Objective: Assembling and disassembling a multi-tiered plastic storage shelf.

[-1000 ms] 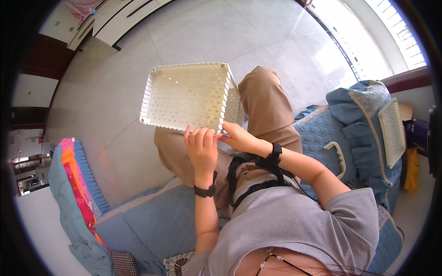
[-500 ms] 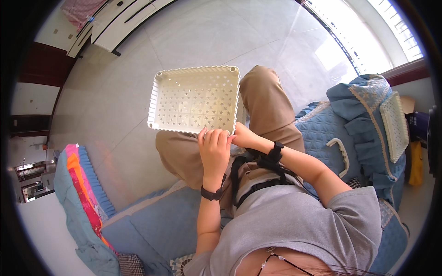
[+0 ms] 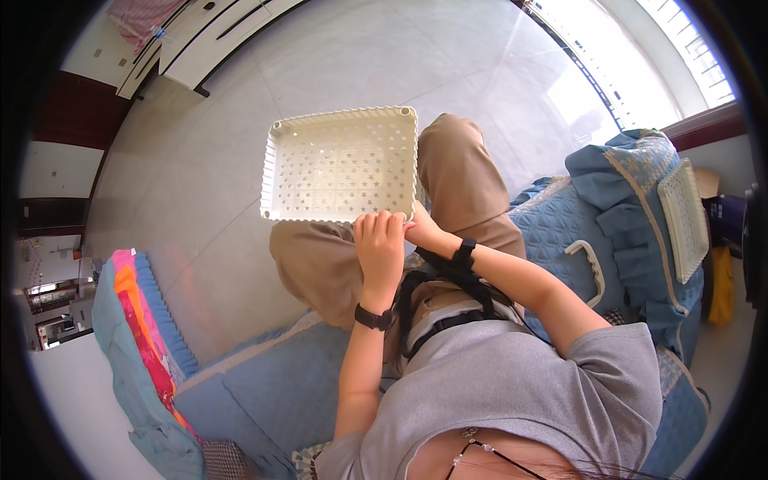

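Observation:
A cream plastic basket (image 3: 340,170) with star-shaped holes in its base is held over my knees, its open top facing me. My left hand (image 3: 379,250) is closed over the near rim, close to the right corner, with the fingertips on the edge. My right hand (image 3: 428,230) grips the same corner from the right; part of its fingers is hidden behind the basket and the left hand. Both wrists wear dark bands. On the blue quilted sofa cover to my right lies a loose white curved handle (image 3: 592,272).
A cream perforated panel (image 3: 685,220) leans against the blue sofa armrest at the right. Folded pink and orange cloth (image 3: 140,312) lies on the left armrest. A white cabinet (image 3: 208,48) stands on the grey tiled floor (image 3: 200,160) at the far left.
The basket has risen slightly away from me and shifted a little to the right. Both hands have moved with it, still gripping the near right corner.

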Demonstrator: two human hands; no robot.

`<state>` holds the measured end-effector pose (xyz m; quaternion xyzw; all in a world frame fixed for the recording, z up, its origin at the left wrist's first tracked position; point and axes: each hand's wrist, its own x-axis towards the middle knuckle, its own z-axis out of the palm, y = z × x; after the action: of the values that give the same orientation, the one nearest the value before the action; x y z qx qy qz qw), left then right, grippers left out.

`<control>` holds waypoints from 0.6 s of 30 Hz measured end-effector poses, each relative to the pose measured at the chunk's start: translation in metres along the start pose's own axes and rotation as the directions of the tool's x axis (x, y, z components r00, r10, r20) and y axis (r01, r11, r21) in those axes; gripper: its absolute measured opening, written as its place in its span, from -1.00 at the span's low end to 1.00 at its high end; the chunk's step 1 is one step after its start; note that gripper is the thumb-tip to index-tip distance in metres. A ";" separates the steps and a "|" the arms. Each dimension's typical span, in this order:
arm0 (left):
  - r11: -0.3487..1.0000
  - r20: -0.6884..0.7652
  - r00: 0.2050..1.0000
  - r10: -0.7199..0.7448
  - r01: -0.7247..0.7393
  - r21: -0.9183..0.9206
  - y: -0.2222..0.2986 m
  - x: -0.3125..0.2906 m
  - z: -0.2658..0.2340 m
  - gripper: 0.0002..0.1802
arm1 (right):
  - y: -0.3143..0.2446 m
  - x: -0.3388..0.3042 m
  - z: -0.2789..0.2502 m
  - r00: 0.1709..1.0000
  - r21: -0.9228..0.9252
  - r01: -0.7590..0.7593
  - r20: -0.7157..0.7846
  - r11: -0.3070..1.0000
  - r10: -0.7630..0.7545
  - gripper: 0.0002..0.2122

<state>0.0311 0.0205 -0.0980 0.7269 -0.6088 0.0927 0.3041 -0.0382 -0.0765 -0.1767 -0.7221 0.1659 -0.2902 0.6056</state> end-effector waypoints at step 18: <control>0.962 0.096 0.989 0.113 -0.085 -0.260 -0.026 0.008 0.006 -0.77 | 0.048 -0.010 -0.009 0.994 0.150 -0.064 0.099 0.987 0.050 -0.67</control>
<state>0.0559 0.0126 -0.1072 0.6543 -0.6669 -0.0116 0.3563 -0.0463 -0.0880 -0.2241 -0.6814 0.1349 -0.2501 0.6745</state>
